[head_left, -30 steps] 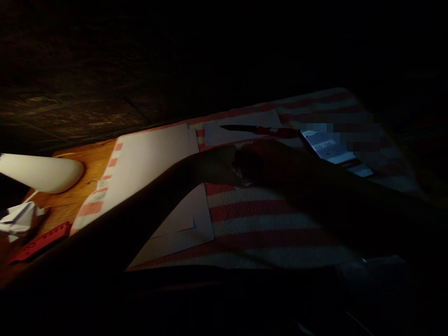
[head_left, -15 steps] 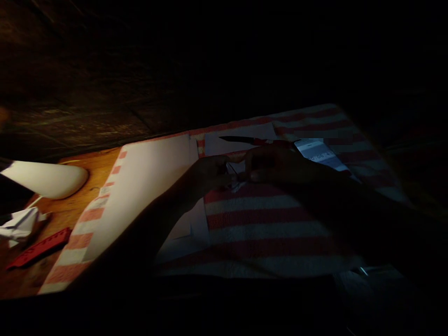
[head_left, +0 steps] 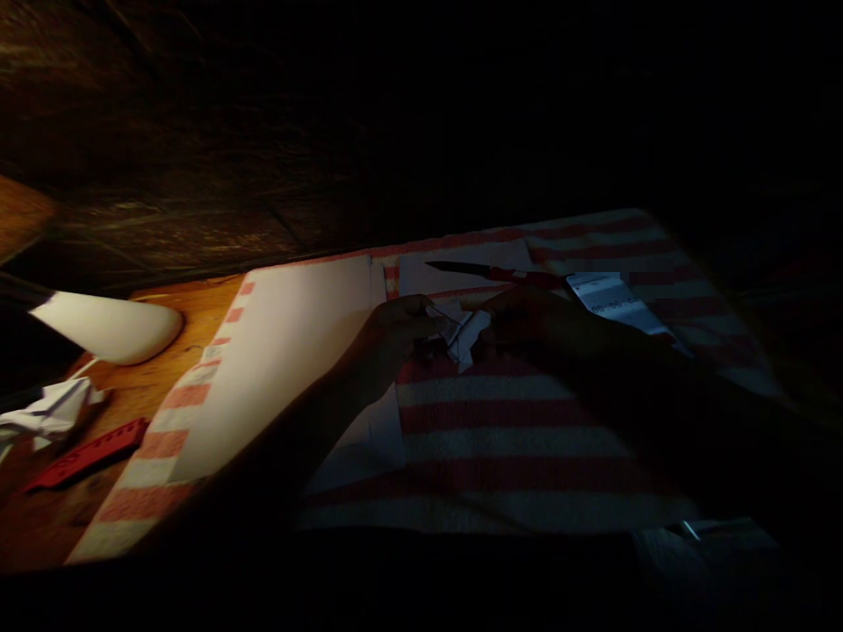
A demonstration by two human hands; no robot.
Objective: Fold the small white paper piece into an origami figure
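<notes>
The scene is very dark. My left hand [head_left: 395, 333] and my right hand [head_left: 527, 326] meet above a red-and-white striped cloth [head_left: 514, 439]. Both pinch a small folded piece of white paper [head_left: 464, 338] held between them, just off the cloth. The fingers of each hand are curled round its edges. A large white sheet [head_left: 290, 351] lies under my left forearm. A red-handled knife [head_left: 493, 272] rests on another white sheet [head_left: 474, 268] just beyond the hands.
A phone with a lit screen [head_left: 619, 303] lies right of the knife. At the left, on the wooden table [head_left: 184, 303], are a white lamp head [head_left: 109, 326], crumpled white paper [head_left: 49, 412] and a red strip [head_left: 85, 452]. Everything beyond the table is dark.
The hands have lifted the small paper and drawn slightly apart, so it shows between them. The view has shifted a little downward and to the left.
</notes>
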